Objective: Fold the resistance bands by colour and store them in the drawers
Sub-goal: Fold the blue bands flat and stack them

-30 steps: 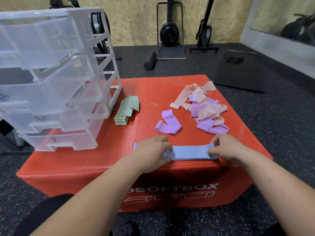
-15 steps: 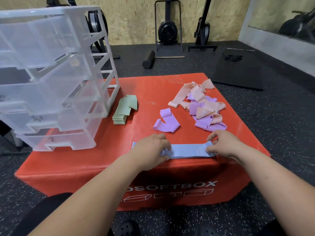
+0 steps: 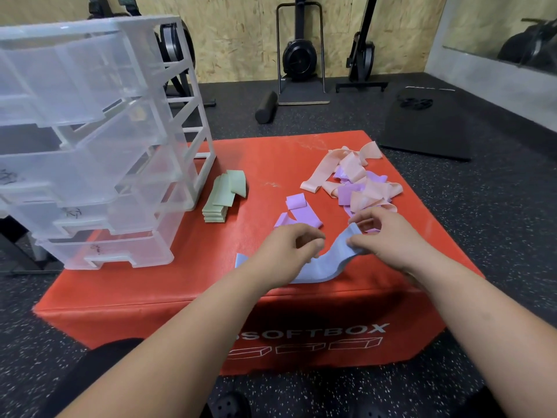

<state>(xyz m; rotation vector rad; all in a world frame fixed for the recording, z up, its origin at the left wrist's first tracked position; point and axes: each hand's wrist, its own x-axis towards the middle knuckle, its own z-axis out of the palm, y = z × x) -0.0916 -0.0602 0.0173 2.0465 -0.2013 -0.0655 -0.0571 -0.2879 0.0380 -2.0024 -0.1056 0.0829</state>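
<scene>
A light blue resistance band (image 3: 330, 262) lies near the front edge of the red soft box (image 3: 168, 285). My right hand (image 3: 388, 236) pinches its right end and lifts it up and leftward. My left hand (image 3: 286, 251) rests on the band's middle with fingers curled, pinning it down. Folded green bands (image 3: 224, 196) are stacked beside the clear plastic drawer unit (image 3: 90, 140) at the left. A loose purple band (image 3: 297, 211) lies behind my hands. A tangle of peach and purple bands (image 3: 355, 182) sits at the back right.
The drawer unit's drawers stand pulled out toward me. Black rubber gym floor surrounds the box. A foam roller (image 3: 265, 107), a dark mat (image 3: 428, 122) and exercise machines stand behind, against the wooden wall.
The blue band lay flat between both hands. Now my right hand has raised its right end and carried it left toward my left hand, bending the band into an arc.
</scene>
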